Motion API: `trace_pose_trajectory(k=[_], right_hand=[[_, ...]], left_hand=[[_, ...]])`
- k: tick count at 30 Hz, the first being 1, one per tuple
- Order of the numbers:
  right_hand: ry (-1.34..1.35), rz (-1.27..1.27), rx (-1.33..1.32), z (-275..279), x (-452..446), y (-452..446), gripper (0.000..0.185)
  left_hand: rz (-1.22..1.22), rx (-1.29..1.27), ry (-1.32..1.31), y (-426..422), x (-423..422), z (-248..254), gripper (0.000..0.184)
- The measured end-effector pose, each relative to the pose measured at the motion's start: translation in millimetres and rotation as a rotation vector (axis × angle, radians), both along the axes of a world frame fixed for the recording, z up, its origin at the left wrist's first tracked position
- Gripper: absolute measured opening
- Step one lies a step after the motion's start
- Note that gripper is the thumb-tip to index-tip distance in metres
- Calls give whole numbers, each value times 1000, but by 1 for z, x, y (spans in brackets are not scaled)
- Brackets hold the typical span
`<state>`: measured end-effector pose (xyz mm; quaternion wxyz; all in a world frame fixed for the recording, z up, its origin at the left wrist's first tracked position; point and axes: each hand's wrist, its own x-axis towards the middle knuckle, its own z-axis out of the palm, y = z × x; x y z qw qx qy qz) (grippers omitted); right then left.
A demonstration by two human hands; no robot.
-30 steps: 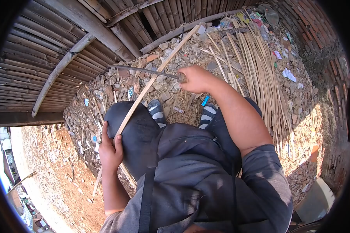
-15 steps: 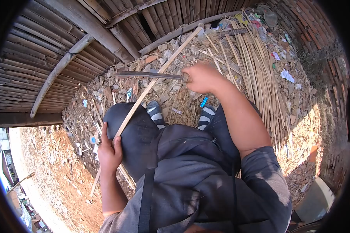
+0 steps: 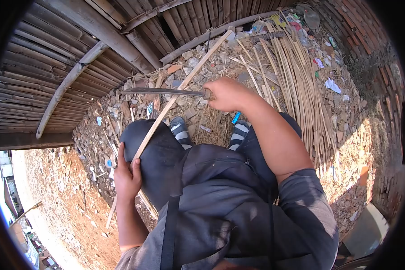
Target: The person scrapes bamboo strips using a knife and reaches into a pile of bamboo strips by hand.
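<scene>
My right hand (image 3: pixel 225 94) is closed round the short handle of a long, dark-bladed machete (image 3: pixel 162 91). Its blade points left and crosses a pale bamboo strip (image 3: pixel 196 69). That strip slants from the upper middle down over my left knee (image 3: pixel 144 135). At its lower end my left hand (image 3: pixel 128 177) grips it, thumb on one side and index finger stretched out along the knee. Where the blade and strip cross, I cannot tell whether they touch.
Many split bamboo strips (image 3: pixel 301 90) lie in a pile on the right. Rubble and litter cover the ground round my sandals (image 3: pixel 180 130). A bamboo-slat wall (image 3: pixel 54 72) rises at upper left, a brick wall (image 3: pixel 364 36) on the right. A blue lighter-like object (image 3: pixel 236 118) lies by one foot.
My right hand and the machete have moved a little to the left and slightly down across the bamboo strip. My left hand stays in place.
</scene>
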<state>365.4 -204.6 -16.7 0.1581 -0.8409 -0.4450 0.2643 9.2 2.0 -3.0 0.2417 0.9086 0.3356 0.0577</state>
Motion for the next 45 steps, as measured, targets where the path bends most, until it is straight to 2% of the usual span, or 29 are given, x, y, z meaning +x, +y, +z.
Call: trace_pose_trajectory(k=[4,7,10,14,18,20,23,29,32,38,45], right_hand=[[-45,-133,27,-5,19,-3,50],[-151,-295,124,-35,36,-9,53],[-189,-260,128,-28,28,-14,50],[-93,-112,35,-8,5,-5,41],[-106,-153,23,-4,9,-1,47],[-124,-260,6,-9,21,-2,52],[-132,-271,82,-30,30,-7,54],[-59,-85,-15,-1,0,-1,54],[-24,-64,33,1,3,-2,54],[-94,-200,103,-22,20,-7,50],[-52,-99,55,-11,13,-5,49]], left_hand=[[-32,62,-27,1,-2,-4,70],[-46,96,-29,1,-3,-3,70],[-50,98,-14,1,1,-2,70],[-37,68,-16,0,0,-1,70],[-40,77,-22,1,-3,-4,70],[-32,80,-4,0,-2,-2,70],[-40,83,-9,0,0,-1,69],[-43,55,-35,1,-1,-3,70],[-50,61,-44,4,-2,-5,70],[-40,66,-41,2,-2,-4,70],[-38,50,-10,3,-2,-2,69]])
